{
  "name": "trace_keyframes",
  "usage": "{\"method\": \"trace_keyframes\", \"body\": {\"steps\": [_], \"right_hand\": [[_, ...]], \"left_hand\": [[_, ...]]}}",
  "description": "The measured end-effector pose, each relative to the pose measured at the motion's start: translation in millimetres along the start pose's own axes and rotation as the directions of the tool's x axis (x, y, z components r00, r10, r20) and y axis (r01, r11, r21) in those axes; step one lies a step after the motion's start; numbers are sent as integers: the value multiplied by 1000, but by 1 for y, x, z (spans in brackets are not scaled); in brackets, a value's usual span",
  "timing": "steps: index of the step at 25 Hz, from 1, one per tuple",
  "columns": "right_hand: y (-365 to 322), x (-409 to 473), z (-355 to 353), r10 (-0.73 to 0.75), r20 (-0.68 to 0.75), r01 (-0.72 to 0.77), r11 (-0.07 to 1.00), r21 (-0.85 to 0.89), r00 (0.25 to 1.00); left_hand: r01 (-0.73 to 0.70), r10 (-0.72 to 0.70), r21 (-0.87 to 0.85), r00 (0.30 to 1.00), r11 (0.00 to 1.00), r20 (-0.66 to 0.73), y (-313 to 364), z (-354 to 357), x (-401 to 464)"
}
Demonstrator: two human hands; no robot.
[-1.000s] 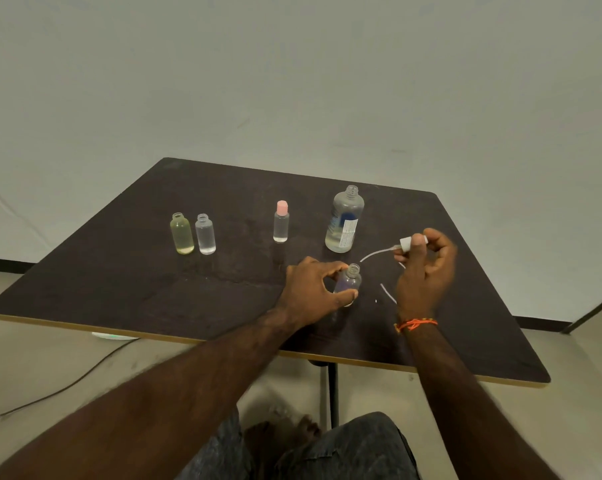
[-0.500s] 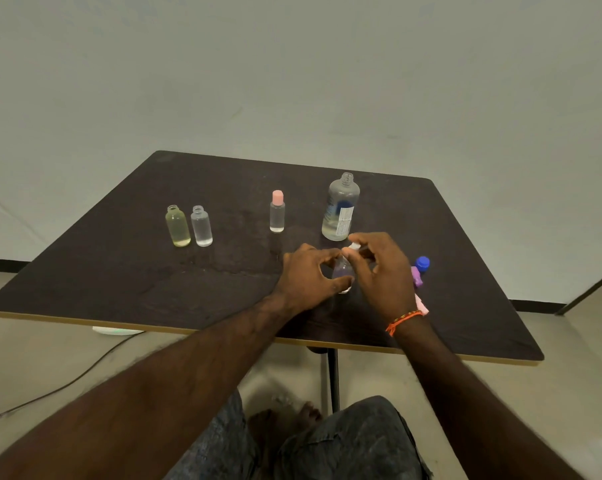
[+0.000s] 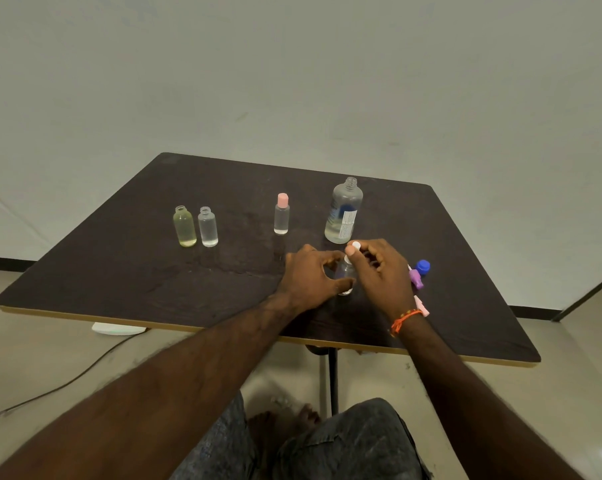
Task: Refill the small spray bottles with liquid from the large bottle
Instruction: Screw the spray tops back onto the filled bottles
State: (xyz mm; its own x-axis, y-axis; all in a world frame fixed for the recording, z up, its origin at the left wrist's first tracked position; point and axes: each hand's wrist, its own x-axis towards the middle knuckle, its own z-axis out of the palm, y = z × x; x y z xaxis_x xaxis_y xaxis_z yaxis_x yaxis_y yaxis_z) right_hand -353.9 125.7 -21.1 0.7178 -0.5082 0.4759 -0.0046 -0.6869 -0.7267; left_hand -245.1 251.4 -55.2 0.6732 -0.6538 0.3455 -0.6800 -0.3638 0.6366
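Note:
My left hand (image 3: 310, 277) grips a small clear spray bottle (image 3: 345, 273) standing on the dark table (image 3: 119, 271). My right hand (image 3: 382, 271) pinches the white spray cap (image 3: 355, 244) on top of that bottle's neck. Just behind stands the large open bottle (image 3: 343, 211) with a blue and white label, about a third full. A pink-capped small bottle (image 3: 281, 213) stands to its left. Two uncapped small bottles stand further left: a yellowish bottle (image 3: 184, 226) and a clear bottle (image 3: 207, 226).
A blue cap (image 3: 423, 266), a purple spray cap (image 3: 415, 278) and a pink cap (image 3: 422, 306) lie on the table right of my right hand. A cable (image 3: 50, 389) runs over the floor at lower left. My knees are under the table's near edge.
My right hand brought the white spray cap with its tube from the right down onto the small bottle's neck. The left hand kept hold of the bottle.

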Motion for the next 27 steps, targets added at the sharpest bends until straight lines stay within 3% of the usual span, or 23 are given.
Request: {"method": "trace_keyframes", "body": {"steps": [2, 6, 8, 11, 13, 16, 20, 27], "right_hand": [[4, -2, -1, -5, 23, 5, 1000, 0, 1000], [3, 1, 1, 149, -19, -148, 989, 9, 989], [4, 1, 0, 181, 37, -182, 983, 25, 983], [5, 0, -4, 99, 133, -118, 983, 142, 986], [6, 2, -6, 72, 102, -86, 985, 148, 992], [7, 1, -7, 139, 49, -144, 985, 94, 989], [11, -7, -8, 97, 155, -116, 987, 116, 983], [-4, 3, -5, 142, 84, -151, 983, 106, 986]], "left_hand": [[-10, 10, 0, 1000, 1000, 8, 0, -1, 1], [-8, 8, -32, 1000, 999, -10, -1, 0, 0], [-10, 10, -57, 1000, 998, -10, -2, 0, -1], [-15, 16, -49, 1000, 999, 12, -2, -2, -1], [-13, 14, -46, 1000, 999, 19, -2, -3, 0], [-29, 30, -52, 999, 998, 17, -3, -2, 0], [-20, 22, -45, 999, 999, 42, -4, -4, 1], [-25, 26, -54, 999, 998, 24, -7, 0, 0]]}}
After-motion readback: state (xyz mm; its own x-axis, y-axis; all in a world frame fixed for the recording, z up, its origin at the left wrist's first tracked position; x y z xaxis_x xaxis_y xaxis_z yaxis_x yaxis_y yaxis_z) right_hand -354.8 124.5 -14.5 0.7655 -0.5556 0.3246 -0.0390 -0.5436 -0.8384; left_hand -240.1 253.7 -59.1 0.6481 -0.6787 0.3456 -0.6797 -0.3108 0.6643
